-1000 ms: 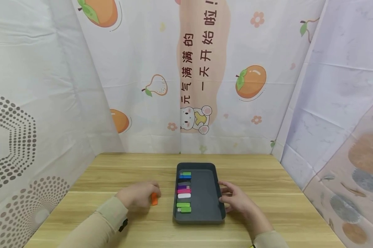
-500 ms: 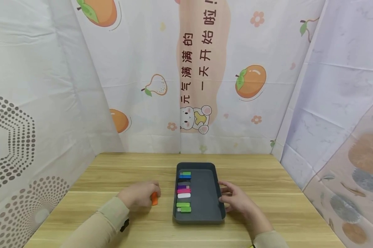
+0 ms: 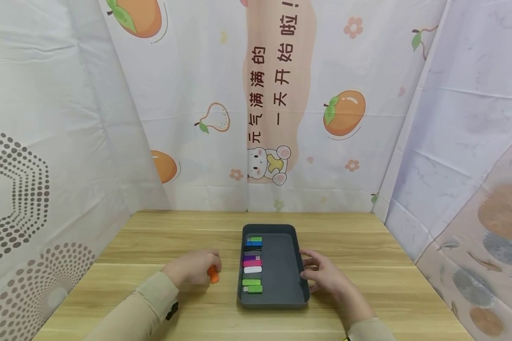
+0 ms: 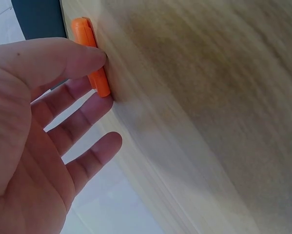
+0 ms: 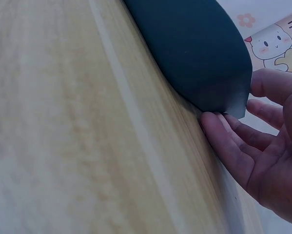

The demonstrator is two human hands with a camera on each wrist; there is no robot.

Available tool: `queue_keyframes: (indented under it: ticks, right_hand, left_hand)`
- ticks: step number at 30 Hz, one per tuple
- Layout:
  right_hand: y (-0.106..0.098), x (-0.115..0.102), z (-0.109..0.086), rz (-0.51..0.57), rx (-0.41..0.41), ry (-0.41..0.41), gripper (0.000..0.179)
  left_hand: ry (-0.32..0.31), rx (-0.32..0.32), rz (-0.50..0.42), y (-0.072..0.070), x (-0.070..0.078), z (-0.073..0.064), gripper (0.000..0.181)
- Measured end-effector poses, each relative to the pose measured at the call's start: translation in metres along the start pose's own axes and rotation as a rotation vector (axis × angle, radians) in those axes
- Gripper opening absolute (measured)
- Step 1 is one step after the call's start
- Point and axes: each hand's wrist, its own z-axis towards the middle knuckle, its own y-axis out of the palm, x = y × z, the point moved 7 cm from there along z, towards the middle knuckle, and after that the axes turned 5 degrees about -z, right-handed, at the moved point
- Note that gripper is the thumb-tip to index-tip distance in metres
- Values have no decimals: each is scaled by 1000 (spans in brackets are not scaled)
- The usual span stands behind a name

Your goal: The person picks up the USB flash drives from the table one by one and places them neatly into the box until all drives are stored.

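Observation:
My left hand [image 3: 196,267] is low over the table, left of the tray. Its thumb and fingers pinch an orange USB stick [image 4: 98,80], partly covered by the thumb in the left wrist view. The ring and little fingers reach out loosely. A dark grey rectangular tray [image 3: 281,265] lies mid-table. Along its left side runs a column of several USB sticks, among them a pink one [image 3: 252,264], a white one [image 3: 252,270] and a green one [image 3: 254,289]. My right hand [image 3: 326,274] touches the tray's outer right wall with relaxed fingers, seen also at the tray's corner in the right wrist view.
The wooden table [image 3: 358,246] extends on both sides of the tray. A printed curtain [image 3: 196,166] hangs behind its far edge, with more cloth at the left and right. Something small and yellow shows beside the right cuff.
The orange USB stick has turned slightly in my left fingers, its lower end moving a little to the right. My right hand and the tray stay where they were.

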Motion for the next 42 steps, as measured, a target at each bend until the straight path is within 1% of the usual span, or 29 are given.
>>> queue_keyframes:
  ticks: [7, 12, 20, 26, 32, 37, 42]
  right_hand:
    - [0, 0, 0, -2, 5, -2, 73]
    - [0, 0, 0, 1, 1, -3, 73]
    - [0, 0, 0, 2, 3, -1, 73]
    - [0, 1, 1, -4, 10, 0, 73]
    - [0, 0, 0, -7, 5, -2, 73]
    - [0, 0, -1, -22, 11, -6, 73]
    - [-1, 1, 0, -22, 17, 3, 74]
  left_hand:
    - [2, 3, -1, 1, 0, -1, 41]
    - [11, 6, 4, 0, 1, -2, 40]
    - [-27, -5, -9, 1, -2, 0, 36]
    - [-56, -12, -10, 5, -6, 3, 33]
    - [-56, -4, -5, 5, -5, 4, 30]
    - [-66, -1, -23, 5, -6, 7, 24]
    - [-82, 10, -64, 3, -5, 8, 22]
